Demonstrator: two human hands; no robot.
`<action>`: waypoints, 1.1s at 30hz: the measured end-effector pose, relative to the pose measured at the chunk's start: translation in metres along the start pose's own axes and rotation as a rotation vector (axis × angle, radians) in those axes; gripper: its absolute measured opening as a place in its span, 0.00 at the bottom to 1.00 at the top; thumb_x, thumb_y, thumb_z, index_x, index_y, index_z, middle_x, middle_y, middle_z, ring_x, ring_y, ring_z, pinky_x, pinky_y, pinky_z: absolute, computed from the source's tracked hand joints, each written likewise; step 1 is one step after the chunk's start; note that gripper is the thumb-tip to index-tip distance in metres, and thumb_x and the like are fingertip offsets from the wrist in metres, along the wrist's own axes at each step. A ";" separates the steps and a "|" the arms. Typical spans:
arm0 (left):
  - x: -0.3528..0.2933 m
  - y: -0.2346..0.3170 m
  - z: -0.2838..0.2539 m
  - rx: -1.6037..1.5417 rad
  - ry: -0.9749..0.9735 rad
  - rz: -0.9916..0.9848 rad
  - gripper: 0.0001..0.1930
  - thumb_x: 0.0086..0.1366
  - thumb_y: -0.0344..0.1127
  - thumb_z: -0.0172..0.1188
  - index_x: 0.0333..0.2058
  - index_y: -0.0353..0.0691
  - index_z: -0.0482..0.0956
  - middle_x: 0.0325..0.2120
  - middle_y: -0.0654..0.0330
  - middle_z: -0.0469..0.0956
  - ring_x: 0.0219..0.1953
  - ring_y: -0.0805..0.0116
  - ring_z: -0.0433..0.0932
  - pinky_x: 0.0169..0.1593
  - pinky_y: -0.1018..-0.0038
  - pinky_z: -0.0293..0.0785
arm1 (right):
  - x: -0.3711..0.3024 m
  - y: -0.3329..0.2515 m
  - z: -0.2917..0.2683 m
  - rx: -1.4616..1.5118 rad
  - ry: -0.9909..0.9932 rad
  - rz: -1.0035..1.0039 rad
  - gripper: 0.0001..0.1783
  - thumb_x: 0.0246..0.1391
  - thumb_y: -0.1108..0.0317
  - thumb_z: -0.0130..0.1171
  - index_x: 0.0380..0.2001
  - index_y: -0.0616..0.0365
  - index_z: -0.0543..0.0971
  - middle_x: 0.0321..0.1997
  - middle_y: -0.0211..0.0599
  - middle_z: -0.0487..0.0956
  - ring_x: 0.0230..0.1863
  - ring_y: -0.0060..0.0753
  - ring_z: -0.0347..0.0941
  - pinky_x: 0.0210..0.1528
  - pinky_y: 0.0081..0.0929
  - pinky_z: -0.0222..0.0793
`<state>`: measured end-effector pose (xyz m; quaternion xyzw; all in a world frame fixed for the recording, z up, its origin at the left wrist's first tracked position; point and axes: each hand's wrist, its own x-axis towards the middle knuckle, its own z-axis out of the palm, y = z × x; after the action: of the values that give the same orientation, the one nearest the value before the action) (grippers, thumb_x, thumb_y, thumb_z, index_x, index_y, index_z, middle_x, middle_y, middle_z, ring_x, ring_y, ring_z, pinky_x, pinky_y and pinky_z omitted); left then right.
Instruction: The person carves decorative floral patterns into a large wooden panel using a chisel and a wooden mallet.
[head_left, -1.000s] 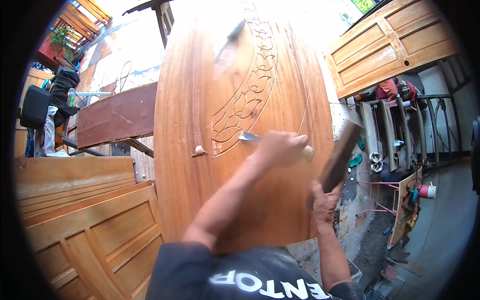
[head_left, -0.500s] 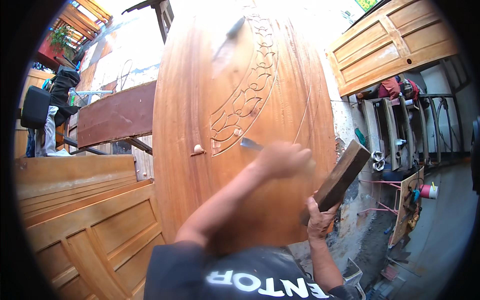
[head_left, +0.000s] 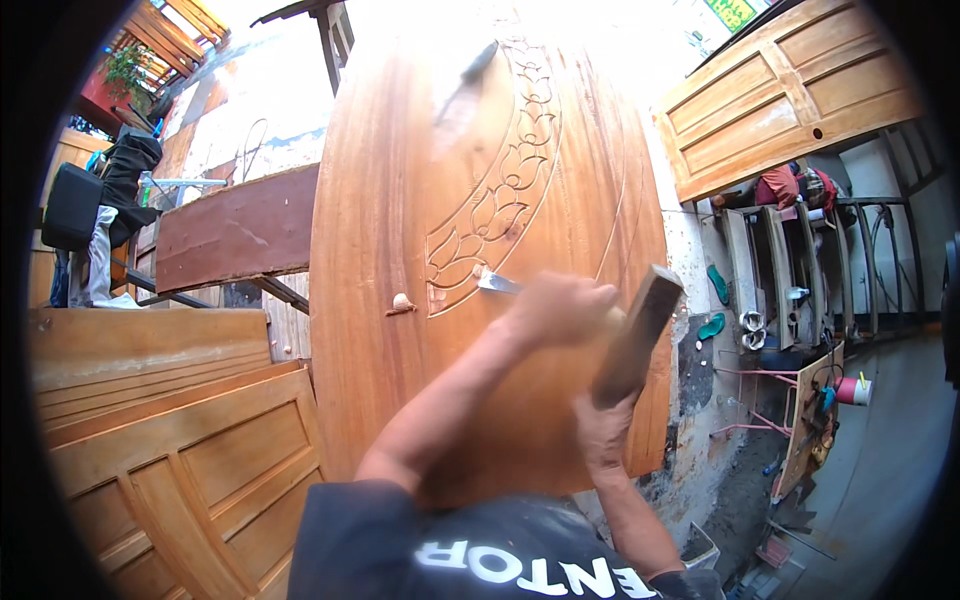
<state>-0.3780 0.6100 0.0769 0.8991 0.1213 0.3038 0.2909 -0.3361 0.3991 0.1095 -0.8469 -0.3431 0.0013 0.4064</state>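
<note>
A large wooden door panel lies in front of me, with a curved band of carved leaves and flowers. My left hand, blurred, is closed round a chisel. The chisel's blade tip touches the wood at the lower end of the carved band, where a pale shaving shows. In my right hand is a thick, dark wooden block, gripped near its lower end. Its upper part tilts right, close beside the chisel's butt, though contact is too blurred to tell. A curled wood shaving rests on the panel.
A dark-handled tool lies farther up the panel. Panelled doors stand at lower left, below a reddish-brown board. Another panelled door is at upper right. Green slippers and a pink-and-white bucket are at right.
My right hand has swung the wooden block left toward the chisel. The left hand stays near the same spot, and the chisel tip now meets a raised shaving.
</note>
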 end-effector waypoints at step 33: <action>-0.047 0.006 -0.019 0.270 0.437 0.176 0.06 0.61 0.36 0.70 0.32 0.50 0.80 0.19 0.68 0.70 0.18 0.70 0.72 0.22 0.69 0.65 | -0.045 0.000 0.003 0.538 -0.185 0.442 0.55 0.57 0.79 0.71 0.80 0.53 0.50 0.51 0.32 0.74 0.45 0.23 0.75 0.51 0.26 0.76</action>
<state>-0.4266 0.5950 0.0702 0.8499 0.1421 0.4958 0.1077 -0.3715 0.3745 0.0950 -0.7596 -0.1742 0.2562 0.5719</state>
